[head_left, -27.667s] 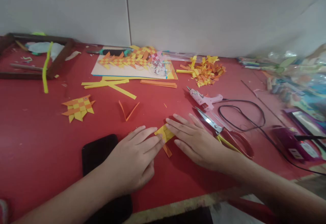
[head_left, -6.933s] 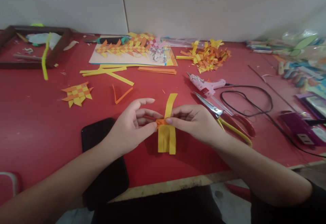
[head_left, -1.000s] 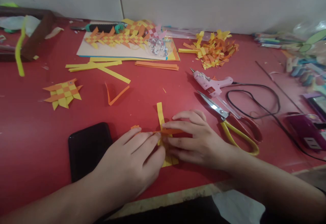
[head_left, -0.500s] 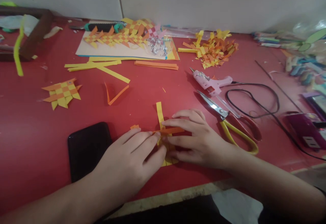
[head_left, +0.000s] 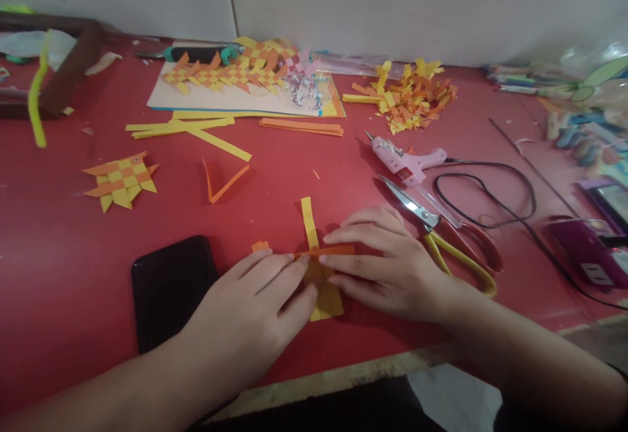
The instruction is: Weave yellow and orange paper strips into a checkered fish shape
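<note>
A half-woven piece of yellow paper strips crossed by an orange strip lies on the red table near its front edge. One yellow strip sticks out toward the wall. My left hand lies flat on the piece's left side, fingers stretched out and pressing it down. My right hand rests on its right side, fingers extended, fingertips on the orange strip. The fingertips of both hands almost meet over the weave.
A black phone lies left of my left hand. Yellow-handled scissors and a pink glue gun with its cord lie to the right. A woven star, loose strips, finished weaves on card and a scrap pile lie farther back.
Over the last second my right hand has slid slightly right along the orange strip, uncovering more of the yellow strips. Earlier the piece was held up off the table; now it is pressed flat.
</note>
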The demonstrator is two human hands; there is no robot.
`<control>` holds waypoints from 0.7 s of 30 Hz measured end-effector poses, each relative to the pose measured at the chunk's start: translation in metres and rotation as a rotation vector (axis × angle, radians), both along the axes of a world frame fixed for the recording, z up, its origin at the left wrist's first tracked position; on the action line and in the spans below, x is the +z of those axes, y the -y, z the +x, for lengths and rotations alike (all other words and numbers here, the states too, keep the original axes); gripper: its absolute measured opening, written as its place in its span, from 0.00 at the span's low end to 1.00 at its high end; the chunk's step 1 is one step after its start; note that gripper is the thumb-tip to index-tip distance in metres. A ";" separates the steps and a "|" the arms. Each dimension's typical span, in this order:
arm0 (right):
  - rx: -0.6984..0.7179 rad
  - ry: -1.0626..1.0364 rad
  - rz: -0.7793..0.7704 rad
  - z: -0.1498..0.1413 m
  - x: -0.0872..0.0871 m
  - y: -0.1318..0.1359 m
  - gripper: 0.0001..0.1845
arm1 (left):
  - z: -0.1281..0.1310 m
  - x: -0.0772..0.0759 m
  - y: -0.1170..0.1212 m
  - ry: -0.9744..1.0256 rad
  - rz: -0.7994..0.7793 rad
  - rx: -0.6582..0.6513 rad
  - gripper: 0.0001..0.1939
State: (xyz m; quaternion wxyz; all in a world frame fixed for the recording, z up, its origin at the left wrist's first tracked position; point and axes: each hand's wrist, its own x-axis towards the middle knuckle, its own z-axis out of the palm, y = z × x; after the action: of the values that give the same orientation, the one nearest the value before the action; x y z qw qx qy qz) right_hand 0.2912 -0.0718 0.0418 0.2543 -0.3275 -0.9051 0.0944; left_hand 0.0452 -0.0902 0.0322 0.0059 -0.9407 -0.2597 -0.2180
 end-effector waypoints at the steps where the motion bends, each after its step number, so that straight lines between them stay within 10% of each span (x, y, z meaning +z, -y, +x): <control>1: -0.010 0.003 0.006 0.000 0.001 0.000 0.06 | 0.000 0.000 0.000 0.000 0.002 -0.002 0.14; 9: -0.046 0.004 0.030 0.002 0.011 0.000 0.06 | 0.002 -0.003 0.001 -0.005 -0.018 0.000 0.14; 14: -0.488 0.130 0.144 0.073 0.034 -0.032 0.15 | 0.001 -0.005 0.001 0.015 -0.040 -0.002 0.15; 21: -0.340 0.432 0.052 0.149 0.005 -0.101 0.26 | 0.003 -0.006 0.002 0.075 -0.109 0.013 0.20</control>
State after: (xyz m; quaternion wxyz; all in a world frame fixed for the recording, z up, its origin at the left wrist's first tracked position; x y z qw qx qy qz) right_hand 0.4401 0.0290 0.0464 0.0758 -0.4806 -0.8725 -0.0449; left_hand 0.0483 -0.0924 0.0262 -0.0537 -0.9291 -0.2774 -0.2388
